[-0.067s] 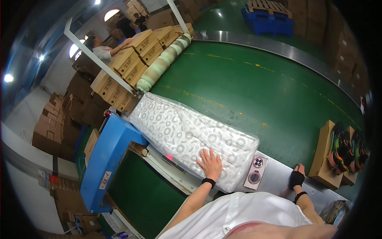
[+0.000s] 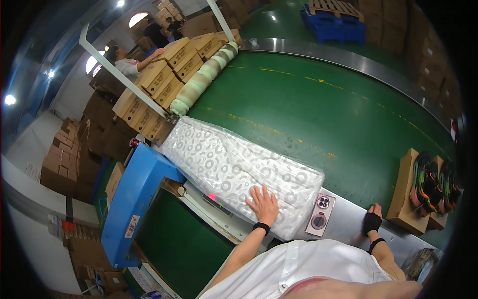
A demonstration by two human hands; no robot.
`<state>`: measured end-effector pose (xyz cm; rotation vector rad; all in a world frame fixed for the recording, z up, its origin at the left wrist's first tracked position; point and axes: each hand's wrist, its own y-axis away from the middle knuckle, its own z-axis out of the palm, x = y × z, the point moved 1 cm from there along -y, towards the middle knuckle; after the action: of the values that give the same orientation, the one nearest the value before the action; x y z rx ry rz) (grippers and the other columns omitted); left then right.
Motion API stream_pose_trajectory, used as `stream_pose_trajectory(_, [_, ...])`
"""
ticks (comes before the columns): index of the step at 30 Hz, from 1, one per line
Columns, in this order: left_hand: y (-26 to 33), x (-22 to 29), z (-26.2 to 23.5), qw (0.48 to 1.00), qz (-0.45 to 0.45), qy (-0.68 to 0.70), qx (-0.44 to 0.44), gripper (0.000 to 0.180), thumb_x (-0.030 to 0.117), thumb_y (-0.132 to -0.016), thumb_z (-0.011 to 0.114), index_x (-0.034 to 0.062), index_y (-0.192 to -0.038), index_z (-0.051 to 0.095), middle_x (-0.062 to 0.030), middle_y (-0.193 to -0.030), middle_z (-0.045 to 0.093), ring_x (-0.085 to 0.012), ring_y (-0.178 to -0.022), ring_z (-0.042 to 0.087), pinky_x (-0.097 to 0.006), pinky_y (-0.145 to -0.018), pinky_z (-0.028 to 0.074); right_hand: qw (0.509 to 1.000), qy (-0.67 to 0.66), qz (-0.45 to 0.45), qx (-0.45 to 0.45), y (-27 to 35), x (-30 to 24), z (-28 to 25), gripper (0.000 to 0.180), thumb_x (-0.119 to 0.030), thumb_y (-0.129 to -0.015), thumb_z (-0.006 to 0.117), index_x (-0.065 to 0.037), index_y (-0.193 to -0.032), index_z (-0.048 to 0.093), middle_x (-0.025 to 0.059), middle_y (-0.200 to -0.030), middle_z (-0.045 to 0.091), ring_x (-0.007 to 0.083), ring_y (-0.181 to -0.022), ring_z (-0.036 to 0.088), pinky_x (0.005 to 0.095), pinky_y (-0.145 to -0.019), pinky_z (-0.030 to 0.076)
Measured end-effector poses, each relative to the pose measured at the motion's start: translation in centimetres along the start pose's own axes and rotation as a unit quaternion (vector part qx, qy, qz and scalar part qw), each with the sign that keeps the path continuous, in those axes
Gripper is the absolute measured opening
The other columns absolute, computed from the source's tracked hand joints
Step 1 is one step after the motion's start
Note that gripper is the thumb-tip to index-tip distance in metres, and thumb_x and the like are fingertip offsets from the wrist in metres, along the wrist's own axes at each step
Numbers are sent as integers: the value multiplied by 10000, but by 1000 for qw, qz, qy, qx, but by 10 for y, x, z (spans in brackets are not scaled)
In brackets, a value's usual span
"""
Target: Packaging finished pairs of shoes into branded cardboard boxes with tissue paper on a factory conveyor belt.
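Observation:
A long white bundle point(image 2: 224, 159) printed with grey rings and dashes, in clear plastic film, lies along the near edge of the green conveyor belt point(image 2: 298, 109). Flat on its right part rests my left hand point(image 2: 264, 205), fingers spread, with a black band at the wrist. My right hand point(image 2: 372, 220), in a black fingerless glove, lies on the metal edge point(image 2: 343, 209) at the right, fingers stretched forward and nothing visible in them. Between my hands a phone point(image 2: 320, 215) with a round ring on its back lies face down beside the bundle.
Cartons point(image 2: 411, 199) holding black shoes with green and orange trim stand at the right. A blue machine point(image 2: 142, 199) with a lower green belt point(image 2: 184, 244) is at the left. Stacked shoe boxes point(image 2: 159, 79) stand behind a padded roller point(image 2: 204, 79), where another person point(image 2: 127, 62) works.

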<state>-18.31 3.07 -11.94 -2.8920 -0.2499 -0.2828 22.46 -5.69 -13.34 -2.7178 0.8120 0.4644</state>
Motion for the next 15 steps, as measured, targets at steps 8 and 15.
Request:
stream_pose_trajectory(8, [2, 0, 2, 1000, 9, 2, 10, 480, 317, -830, 399, 27, -1212, 373, -242, -1297, 259, -383, -1224, 192, -614, -927, 95, 1000, 10, 9, -3, 1, 2, 1, 242, -182, -821, 409, -42, -1005, 478, 144, -970, 525, 326, -902, 503, 384, -786, 396])
stream_pose_trajectory(15, [2, 0, -2, 1000, 9, -3, 12, 494, 331, -823, 410, 27, -1211, 374, -239, -1294, 265, -376, -1227, 192, -612, -931, 97, 1000, 8, -1, 1, 2, 0, -2, 241, -178, -817, 409, -36, -996, 486, 146, -971, 524, 328, -894, 506, 384, -780, 401])
